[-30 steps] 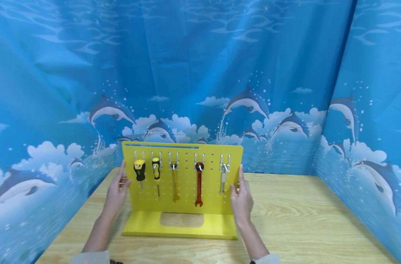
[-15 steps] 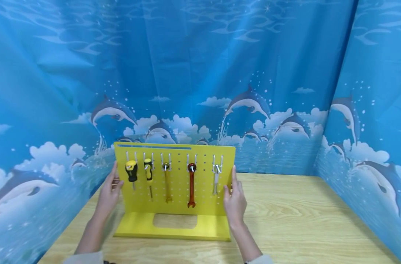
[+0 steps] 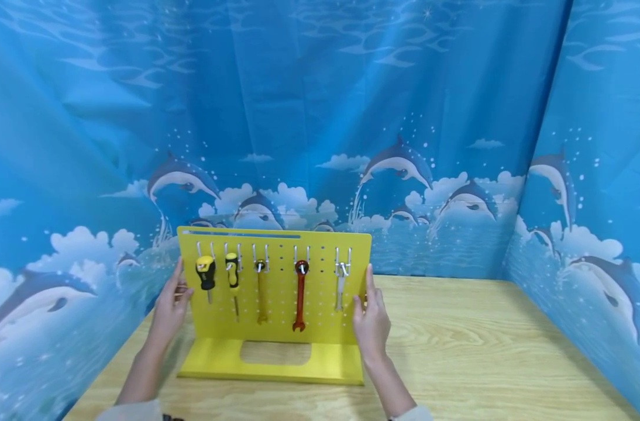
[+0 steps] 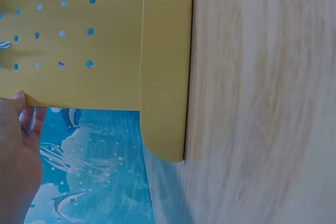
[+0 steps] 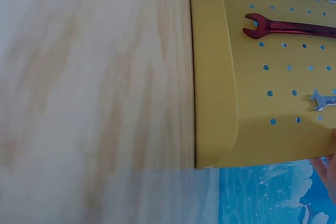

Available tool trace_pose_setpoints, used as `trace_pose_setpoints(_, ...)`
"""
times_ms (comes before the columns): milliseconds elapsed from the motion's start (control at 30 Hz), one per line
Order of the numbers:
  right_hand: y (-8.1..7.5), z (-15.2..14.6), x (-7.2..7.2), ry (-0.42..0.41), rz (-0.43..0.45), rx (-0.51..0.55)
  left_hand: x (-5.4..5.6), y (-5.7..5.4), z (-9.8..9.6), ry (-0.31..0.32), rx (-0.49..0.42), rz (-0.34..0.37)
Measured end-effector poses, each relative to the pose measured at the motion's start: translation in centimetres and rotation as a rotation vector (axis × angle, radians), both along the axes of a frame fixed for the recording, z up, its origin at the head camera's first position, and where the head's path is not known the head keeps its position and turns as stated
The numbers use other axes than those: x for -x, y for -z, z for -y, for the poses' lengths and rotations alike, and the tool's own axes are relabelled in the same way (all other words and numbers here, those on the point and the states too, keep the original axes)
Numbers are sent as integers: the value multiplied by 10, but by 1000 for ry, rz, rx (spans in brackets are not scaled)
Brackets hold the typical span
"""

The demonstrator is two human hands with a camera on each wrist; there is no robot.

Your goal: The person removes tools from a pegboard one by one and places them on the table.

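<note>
Two-handed hold on a yellow pegboard stand, approx. centre-left on the wood table, base seemingly flat on the top. Left hand pinches the panel's left edge, thumb on front, fingers round the back; right hand pinches the opposite edge, same way, thumb in front, fingers at/behind the rim.

Handling (est.): panel looks like thin sheet metal or hard plastic, can't tell which; prob. stiff, moderate wt w/ tools on, not esp. fragile. Smooth painted-looking finish, so maybe a bit slippery. Best grip = both side edges, roughly mid-height, clear of the tools; keep it upright & level, since hung tools would likely swing or slip off if it's tipped. Base could drag on the wood if slid.

Looks: bright yellow upright panel w/ rows of small holes, rounded corners, long slot nr top left. Foot sticks out front w/ a rounded cutout — wood shows thru. Metal hooks along upper part carry 5 tools, L to R: stubby screwdriver, yellow/black; longer screwdriver, same colours; gold wrench, blends w/ the panel; red wrench; small silver wrench, nearest the right hand. Tools hang heads-up/handles-up, apart from each other. Dolphin-print curtain behind.
</note>
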State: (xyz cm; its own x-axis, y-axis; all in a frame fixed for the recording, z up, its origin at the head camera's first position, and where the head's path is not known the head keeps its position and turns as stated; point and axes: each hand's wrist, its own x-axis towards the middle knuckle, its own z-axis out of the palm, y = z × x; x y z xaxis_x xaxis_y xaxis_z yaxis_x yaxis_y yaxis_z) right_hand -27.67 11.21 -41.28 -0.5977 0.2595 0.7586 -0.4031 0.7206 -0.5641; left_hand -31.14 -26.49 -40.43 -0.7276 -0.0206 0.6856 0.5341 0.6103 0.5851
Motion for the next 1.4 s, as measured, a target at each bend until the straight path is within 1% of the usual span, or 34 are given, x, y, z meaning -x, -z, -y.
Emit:
trace_pose_setpoints(233, -2, -2, -3, -44, 23, 13, 0, 0, -1, -49, 17, 16)
trace_pose_setpoints(333, -4, -3, -6, -46, 8, 27, -1, 0, -3, -78, 22, 23)
trace_pose_setpoints(400, -6, -3, -7, -41, -32, 44, -2, 0, -4, -98, 12, 37)
trace_pose_setpoints(467, -9, -2, -9, -39, -91, 66, -5, 0, -5, -121, -5, 59)
trace_pose_setpoints(533, -12, 2, -12, -61, -167, 95, -8, -1, -6, -147, -21, 77)
trace_pose_setpoints(600, -16, 8, -16, -110, -246, 109, -11, -1, -8, -161, -47, 74)
trace_pose_setpoints(667, -22, 17, -20, -175, -325, 102, -14, -2, -11, -182, -71, 49)
trace_pose_setpoints(800, -29, 40, -26, -334, -470, 78, -17, -4, -17, -237, -133, -71)
trace_pose_setpoints(867, -31, 53, -30, -400, -525, 71, -18, -5, -20, -269, -155, -126)
trace_pose_setpoints(933, -32, 66, -33, -451, -555, 55, -19, -7, -23, -258, -195, -166)
trace_pose_setpoints(967, -33, 73, -34, -474, -558, 39, -20, -8, -25, -242, -212, -178)
trace_pose_setpoints(1033, -33, 87, -35, -526, -533, 2, -22, -10, -28, -203, -249, -180)
trace_pose_setpoints(1067, -34, 95, -36, -557, -500, -15, -23, -11, -30, -176, -270, -174)
trace_pose_setpoints(1100, -34, 103, -36, -601, -456, -23, -18, -8, -28, -116, -317, -185)
trace_pose_setpoints(1133, -34, 111, -36, -638, -414, -34, -16, -5, -28, -75, -353, -186)
trace_pose_setpoints(1233, -35, 134, -37, -759, -217, -16, -19, -10, -32, -46, -395, -121)
trace_pose_setpoints(1300, -36, 148, -35, -824, -73, 23, -20, -15, -34, -12, -439, -77)
trace_pose_setpoints(1367, -38, 160, -32, -865, 81, 81, -29, -28, -42, -33, -434, 8)
trace_pose_setpoints(1400, -39, 165, -30, -886, 153, 118, -29, -29, -42, -19, -454, 29)
